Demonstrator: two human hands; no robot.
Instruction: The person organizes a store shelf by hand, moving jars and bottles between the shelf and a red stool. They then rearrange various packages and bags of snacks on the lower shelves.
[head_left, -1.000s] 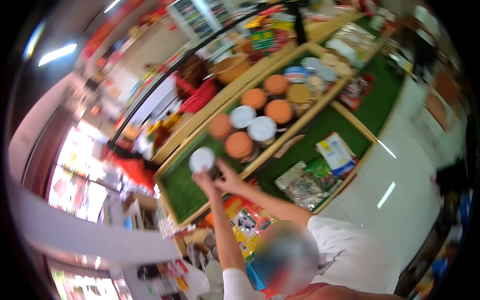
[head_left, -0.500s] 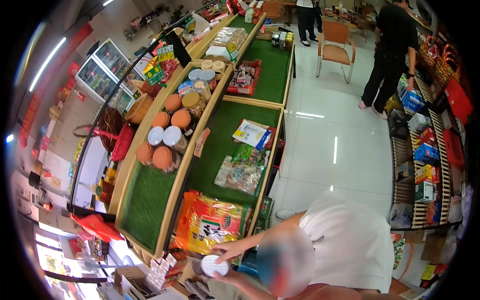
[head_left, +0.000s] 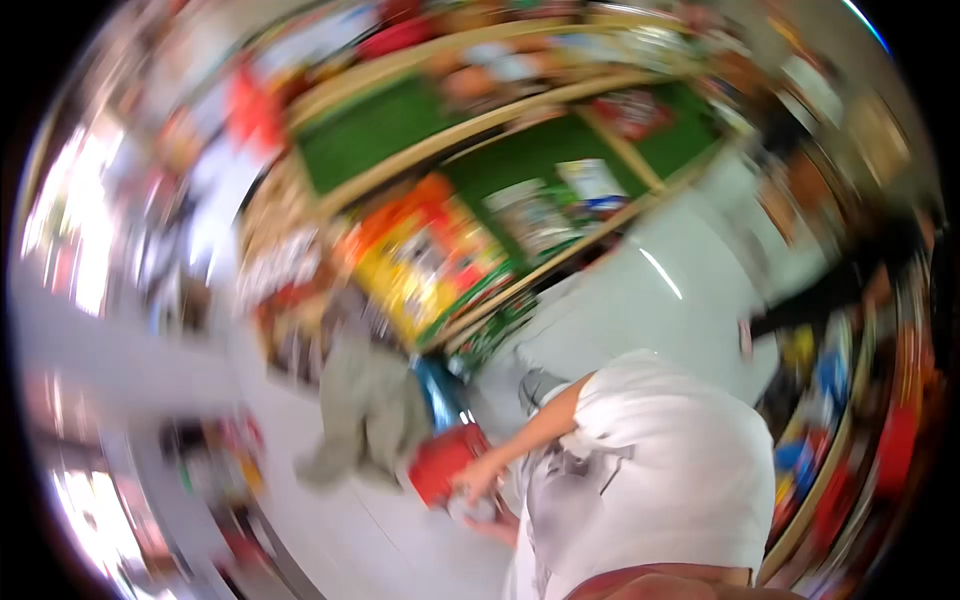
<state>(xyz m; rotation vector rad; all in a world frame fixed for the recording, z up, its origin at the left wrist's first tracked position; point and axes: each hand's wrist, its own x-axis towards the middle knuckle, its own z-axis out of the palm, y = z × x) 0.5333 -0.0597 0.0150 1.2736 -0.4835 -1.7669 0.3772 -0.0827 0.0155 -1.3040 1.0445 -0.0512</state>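
Note:
A round jar (head_left: 464, 508) with a pale top, blurred by motion, sits between my two hands low in the head view. Its contents do not show. My right hand (head_left: 480, 476) comes down from the white sleeve, and its fingers close on the jar's upper side. From below, my left hand (head_left: 499, 524) grips the jar's other side, partly smeared. Right beside them is a red container (head_left: 446, 464), overlapped by my right fingers. A shiny blue object (head_left: 438, 393) stands just behind it, near the shelf foot.
Wooden shelving lined with green turf (head_left: 370, 132) holds a yellow-orange food packet (head_left: 420, 265) and other packs. A grey-green cloth (head_left: 372, 415) hangs left of the red container. Low racks of boxes (head_left: 815, 410) line the right, where a person in dark clothes (head_left: 850, 290) stands.
The view has swung round and blurred. My hands and the jar have moved away from the shelf edge, down beside the red container, both hands still on the jar.

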